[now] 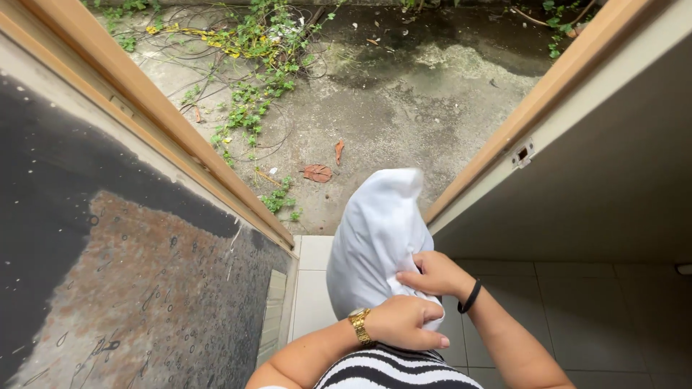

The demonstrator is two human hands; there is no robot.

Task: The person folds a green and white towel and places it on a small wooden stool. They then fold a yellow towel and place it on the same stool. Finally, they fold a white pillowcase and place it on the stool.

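Two hands, both on one white cloth bundle.

1. Striped top (393,369), black and white, nearest the camera at the lower edge; the person stands on pale floor tiles (613,310) just inside an open doorway.

2. Left hand (404,322), gold wristwatch (358,325) at the wrist. Fingers curled shut, bunching the lower end of the cloth. This is the nearer hand, closest to the body.

3. Right hand (431,274), black band (470,297) at the wrist. Fingers pinch a fold of the cloth just above and beyond the left hand; the two hands all but touch.

4. White cloth (375,238), stuffed and rounded like a pillow in its case. Held upright in the air over the threshold; long axis runs up and away from the hands, leaning slightly toward the outside. Gathered end lies at the hands, free rounded end is farthest from them.

5. Door (108,238), on the left, swung open; dark, worn surface with rusty patches and droplets, wooden frame along its edge.

6. Wall (605,187), on the right, grey, with a wooden frame and a small metal latch plate (522,153).

7. Concrete yard (389,101), beyond the threshold; stained, damp-looking, a few dry leaves (317,173).

8. Creeping plants (252,94), farthest, with tangled thin stems and some yellow leaves.
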